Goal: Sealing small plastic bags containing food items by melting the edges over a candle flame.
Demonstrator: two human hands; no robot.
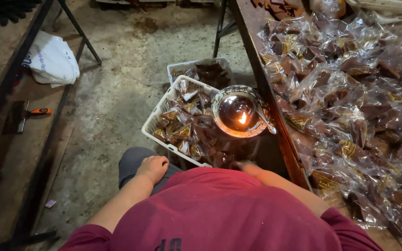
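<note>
The left hand (152, 168) rests palm-down on the person's grey-trousered knee, fingers loosely curled and holding nothing, just beside the near corner of a white plastic basket (157, 118) filled with small clear packets of brown pieces. The right hand (245, 166) reaches low toward the dark space under a metal bowl (238, 111) with a small flame burning in it, but it is mostly hidden by the red shirt, so I cannot tell how far open it is or whether it grips anything. A heap of the same sealed packets (350, 102) covers the table on the right, and 1 more basket (201, 69) stands behind the first.
</note>
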